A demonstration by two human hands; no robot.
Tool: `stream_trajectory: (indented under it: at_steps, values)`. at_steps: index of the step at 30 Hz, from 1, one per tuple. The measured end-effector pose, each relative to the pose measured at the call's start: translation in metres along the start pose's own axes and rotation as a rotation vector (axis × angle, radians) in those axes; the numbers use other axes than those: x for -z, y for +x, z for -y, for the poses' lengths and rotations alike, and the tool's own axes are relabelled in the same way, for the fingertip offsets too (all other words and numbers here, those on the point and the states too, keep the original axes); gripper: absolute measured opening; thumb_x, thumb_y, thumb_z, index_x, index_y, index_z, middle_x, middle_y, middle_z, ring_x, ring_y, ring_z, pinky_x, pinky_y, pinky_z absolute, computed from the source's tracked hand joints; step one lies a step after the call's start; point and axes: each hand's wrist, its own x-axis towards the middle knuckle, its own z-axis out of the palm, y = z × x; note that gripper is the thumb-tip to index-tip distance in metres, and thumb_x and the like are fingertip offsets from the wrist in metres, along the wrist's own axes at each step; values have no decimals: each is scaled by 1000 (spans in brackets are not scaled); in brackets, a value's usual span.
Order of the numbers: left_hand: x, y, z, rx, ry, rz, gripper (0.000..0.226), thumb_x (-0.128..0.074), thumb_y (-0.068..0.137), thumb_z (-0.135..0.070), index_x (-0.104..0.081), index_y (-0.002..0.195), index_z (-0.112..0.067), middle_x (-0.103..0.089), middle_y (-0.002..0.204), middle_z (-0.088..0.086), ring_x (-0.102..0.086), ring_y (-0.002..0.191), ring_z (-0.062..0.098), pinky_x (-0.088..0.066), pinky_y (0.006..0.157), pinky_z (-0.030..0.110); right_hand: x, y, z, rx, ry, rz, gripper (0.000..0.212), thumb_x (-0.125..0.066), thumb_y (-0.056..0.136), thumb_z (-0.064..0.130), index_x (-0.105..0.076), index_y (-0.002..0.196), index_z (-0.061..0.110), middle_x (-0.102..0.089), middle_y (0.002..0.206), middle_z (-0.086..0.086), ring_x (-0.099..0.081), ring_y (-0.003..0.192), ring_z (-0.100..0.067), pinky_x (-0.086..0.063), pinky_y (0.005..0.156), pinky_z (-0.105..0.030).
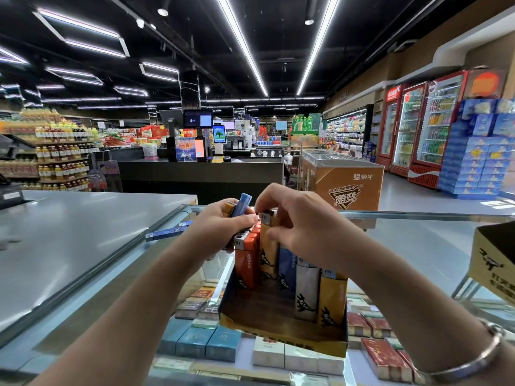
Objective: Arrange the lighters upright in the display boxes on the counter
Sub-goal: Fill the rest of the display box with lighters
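A yellow display box stands on the glass counter, holding several upright lighters: orange ones at the left, then a tan lighter, blue, white and yellow ones to the right. My left hand grips a bundle of loose lighters, a blue lighter sticking up. My right hand pinches the top of the tan lighter, which stands in the back row of the box.
A second yellow box sits at the counter's right edge. Two blue lighters lie flat on the glass to the left. Cigarette packs fill the case under the glass. A grey counter adjoins on the left.
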Motion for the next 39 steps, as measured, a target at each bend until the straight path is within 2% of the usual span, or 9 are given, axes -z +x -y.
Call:
stream_trajectory:
  at_steps: [4, 10, 15, 19, 27, 30, 33, 37, 39]
  values:
    - [-1, -1, -2, -15, -7, 1, 5, -63, 86, -23, -60, 86, -19, -67, 68, 3, -63, 60, 15, -51, 50, 22, -2, 2, 2, 34, -104, 88, 27, -63, 83, 2, -61, 106, 17, -59, 91, 5, -57, 81, -7, -52, 72, -20]
    - [-1, 1, -1, -6, -17, 4, 5, -62, 86, -22, -58, 84, -21, -64, 55, -6, -59, 47, 4, -49, 44, 17, -3, 4, 5, 36, -199, 115, 17, -64, 84, 7, -65, 98, 16, -44, 79, 18, -42, 71, 1, -33, 62, -7]
    - [0, 2, 1, 6, -7, -4, 6, -64, 85, -27, -58, 82, -27, -67, 67, -2, -64, 54, 7, -52, 51, 21, -5, 6, 3, 8, -264, 162, 11, -62, 86, 10, -65, 97, 12, -47, 85, 5, -44, 79, -10, -37, 66, -17]
    - [0, 1, 0, -6, 14, 1, 6, -63, 85, -29, -60, 86, -25, -65, 73, 2, -62, 57, 8, -52, 51, 20, -6, 5, 3, -23, -247, 148, 16, -55, 91, 17, -69, 101, 15, -41, 81, 10, -41, 72, -6, -36, 63, -15]
    - [2, -5, -11, -92, -139, 45, 39, -51, 75, -51, -59, 92, -17, -60, 60, -10, -55, 49, 2, -44, 44, 13, 1, 0, 0, -76, -120, 174, 24, -52, 93, 25, -68, 111, 23, -50, 90, 7, -47, 82, -8, -42, 73, -23]
    - [3, -7, -13, -214, -165, 88, 37, -49, 78, -47, -59, 99, -18, -61, 65, -11, -51, 51, 2, -43, 47, 12, 1, 0, -6, -85, 0, 10, 18, -56, 91, 18, -71, 100, 15, -55, 76, 10, -53, 65, -5, -46, 59, -20]
    - [-1, -10, -12, -518, 20, -65, 29, -49, 82, -45, -55, 95, -20, -57, 64, -7, -50, 52, 2, -41, 49, 11, 5, 1, -13, -101, 184, -235, 9, -59, 89, 12, -68, 86, 14, -54, 61, 7, -45, 47, 0, -38, 48, -15]
    - [-1, -13, -12, -771, 445, -297, 43, -52, 80, -55, -56, 102, -18, -57, 72, -15, -59, 62, 7, -50, 55, 22, 7, 4, -12, -88, 369, -367, 5, -64, 86, 21, -65, 81, 18, -58, 65, -14, -48, 55, -15, -46, 53, -35]
    - [0, -15, -13, -823, 507, -326, 49, -56, 78, -60, -58, 103, -17, -58, 74, -14, -59, 62, 9, -50, 53, 30, 4, 4, -10, -71, 380, -346, 7, -67, 83, 25, -66, 83, 18, -57, 62, -7, -47, 52, -9, -43, 51, -27]
